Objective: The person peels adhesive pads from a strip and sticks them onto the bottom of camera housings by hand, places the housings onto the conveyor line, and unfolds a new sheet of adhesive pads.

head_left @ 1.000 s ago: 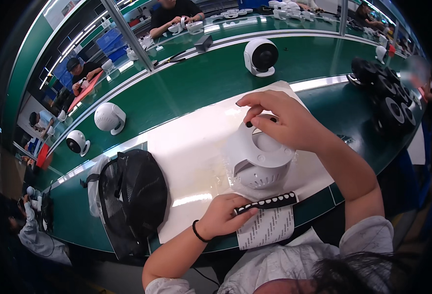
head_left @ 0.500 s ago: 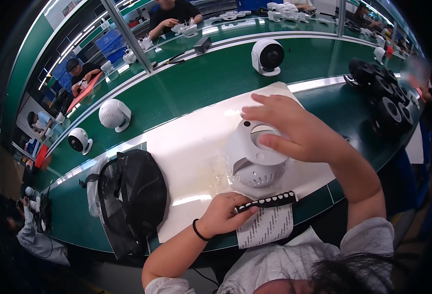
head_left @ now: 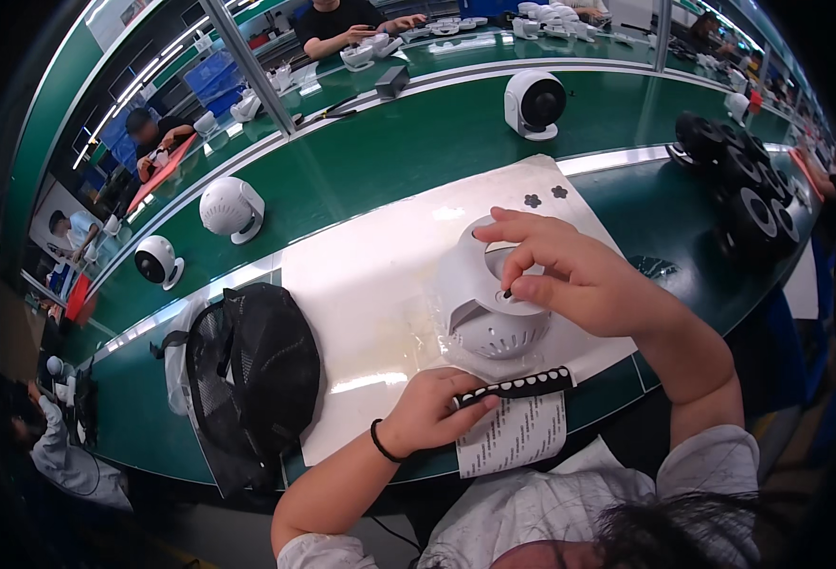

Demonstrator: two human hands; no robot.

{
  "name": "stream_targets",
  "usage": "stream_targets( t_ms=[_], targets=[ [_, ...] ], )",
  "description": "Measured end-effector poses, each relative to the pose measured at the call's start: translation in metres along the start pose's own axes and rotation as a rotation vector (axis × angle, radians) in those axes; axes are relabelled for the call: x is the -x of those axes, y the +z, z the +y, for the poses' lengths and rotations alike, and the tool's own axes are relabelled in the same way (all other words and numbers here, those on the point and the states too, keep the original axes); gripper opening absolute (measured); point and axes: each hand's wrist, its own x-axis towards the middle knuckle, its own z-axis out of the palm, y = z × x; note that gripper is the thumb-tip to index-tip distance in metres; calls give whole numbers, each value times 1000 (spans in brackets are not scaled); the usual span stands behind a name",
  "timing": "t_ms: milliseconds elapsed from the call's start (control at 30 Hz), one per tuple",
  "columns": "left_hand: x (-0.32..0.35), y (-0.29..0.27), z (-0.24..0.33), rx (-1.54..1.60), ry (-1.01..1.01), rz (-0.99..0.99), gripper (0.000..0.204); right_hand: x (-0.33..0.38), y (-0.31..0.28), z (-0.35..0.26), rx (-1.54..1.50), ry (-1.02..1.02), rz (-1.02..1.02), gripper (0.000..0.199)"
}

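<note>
A white rounded camera housing point(head_left: 469, 289) with a slotted dome point(head_left: 503, 339) rests on clear plastic film, its open ring-shaped base facing up. Over that base is my right hand point(head_left: 565, 270), thumb and forefinger pinching a small black round pad point(head_left: 508, 294) at the rim. Its other fingers reach across the base's far side. Closer to me, my left hand point(head_left: 439, 410) grips the end of a black adhesive pad strip point(head_left: 522, 384) with a row of white round gaps. White printed backing paper point(head_left: 513, 438) hangs below the strip.
A white mat point(head_left: 361, 284) covers the bench, with two black flower-shaped pieces point(head_left: 532, 201) near its far edge. A black mesh bag point(head_left: 257, 365) lies left. Black round parts point(head_left: 754, 213) are piled right. White cameras point(head_left: 535, 104) stand on the green belt point(head_left: 380, 152). Co-workers sit beyond.
My right hand has come down onto the base, its thumb and forefinger closing at the near rim. Two flower-shaped pieces are uncovered. Cameras on the belt have shifted right. My left hand stays put.
</note>
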Motion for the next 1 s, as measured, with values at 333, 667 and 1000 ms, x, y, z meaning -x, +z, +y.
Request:
stream_targets(
  t_ms=[333, 667, 1000],
  targets=[
    [0, 5, -9, -11, 82, 33, 16, 5, 2, 5, 201, -93, 1, 28],
    [1, 4, -3, -4, 47, 37, 17, 21, 21, 6, 697, -407, 168, 24],
    [4, 5, -10, 129, 23, 11, 19, 40, 85, 9, 671, -573, 243, 7]
  ],
)
